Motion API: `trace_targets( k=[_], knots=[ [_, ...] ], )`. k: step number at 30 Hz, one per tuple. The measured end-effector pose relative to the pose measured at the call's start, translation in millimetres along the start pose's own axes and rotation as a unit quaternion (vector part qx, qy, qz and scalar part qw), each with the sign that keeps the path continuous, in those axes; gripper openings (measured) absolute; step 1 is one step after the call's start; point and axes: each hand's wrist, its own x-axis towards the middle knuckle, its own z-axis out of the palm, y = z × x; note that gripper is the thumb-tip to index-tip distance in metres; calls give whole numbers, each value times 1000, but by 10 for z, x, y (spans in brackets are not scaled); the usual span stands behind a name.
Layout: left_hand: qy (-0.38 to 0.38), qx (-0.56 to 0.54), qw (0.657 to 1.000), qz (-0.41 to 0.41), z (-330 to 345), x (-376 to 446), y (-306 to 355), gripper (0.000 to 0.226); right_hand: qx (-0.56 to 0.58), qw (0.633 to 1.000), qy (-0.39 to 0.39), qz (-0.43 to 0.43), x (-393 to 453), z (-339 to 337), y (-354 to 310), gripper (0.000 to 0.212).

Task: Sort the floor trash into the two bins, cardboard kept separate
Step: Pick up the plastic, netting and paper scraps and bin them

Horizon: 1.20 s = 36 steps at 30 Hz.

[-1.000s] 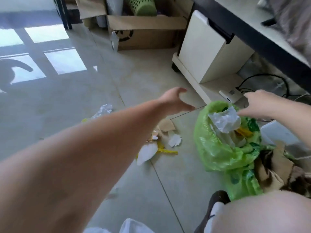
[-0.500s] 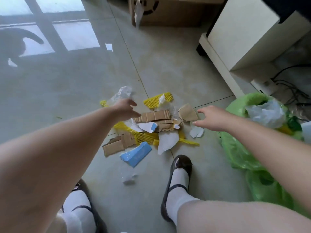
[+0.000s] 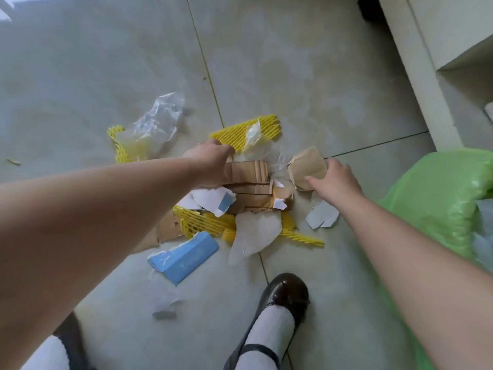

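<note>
Trash lies in a heap on the tiled floor. My left hand (image 3: 210, 161) rests on the left end of a corrugated cardboard strip (image 3: 250, 169), its fingers curled down out of sight at the strip's far edge. My right hand (image 3: 333, 180) pinches the right edge of a brown cardboard piece (image 3: 306, 164), thumb on top; the piece still lies on the floor. A green bag bin (image 3: 440, 198) stands open at the right. Only this one bin is in view.
Around the cardboard lie yellow foam netting (image 3: 240, 129), clear plastic film (image 3: 157, 121), a blue carton (image 3: 186, 257), torn white paper (image 3: 253, 236) and a grey scrap (image 3: 321, 217). My dark shoe (image 3: 285, 292) stands just below the heap. A pale cabinet (image 3: 416, 62) rises at the upper right.
My view dropped from the bag to the heap. Both hands moved down onto it: the left onto the corrugated strip, the right from the bag to the brown cardboard piece.
</note>
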Motion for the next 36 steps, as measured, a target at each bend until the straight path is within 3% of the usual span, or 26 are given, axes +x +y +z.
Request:
trace_targets(
  k=[4, 8, 12, 15, 18, 20, 22, 24, 28, 31, 36],
  knots=[
    [17, 33, 999, -6, 132, 149, 16, 60, -26, 999, 24, -2, 194, 126, -13, 101],
    [41, 39, 998, -6, 190, 237, -5, 52, -46, 998, 41, 2, 277, 220, -50, 107],
    [24, 72, 997, 6, 138, 258, -19, 61, 44, 997, 62, 20, 358, 214, -89, 82],
    [37, 47, 998, 14, 73, 248, -13, 45, 218, 974, 51, 27, 327, 203, -78, 54],
    [6, -17, 1000, 3, -84, 233, 51, 29, 463, 883, 11, 76, 218, 154, 38, 24],
    [-33, -78, 996, -5, -230, 240, 121, 25, 562, 819, -29, 109, 115, 96, 150, 13],
    [-58, -128, 990, -11, -353, 251, 192, 24, 586, 798, -65, 121, -4, 64, 259, 10],
    [-77, -151, 986, -8, -398, 254, 261, 29, 573, 802, -106, 128, -133, 89, 345, 10],
    [-101, -53, 993, 22, -224, 220, 384, 39, 550, 802, -184, 142, -345, 265, 362, 17],
    [-84, -15, 996, 38, -46, 187, 423, 36, 545, 806, -181, 141, -392, 402, 297, 33],
    [-35, 28, 997, 55, 158, 172, 464, 32, 560, 801, -154, 144, -352, 556, 163, 28]
  ],
)
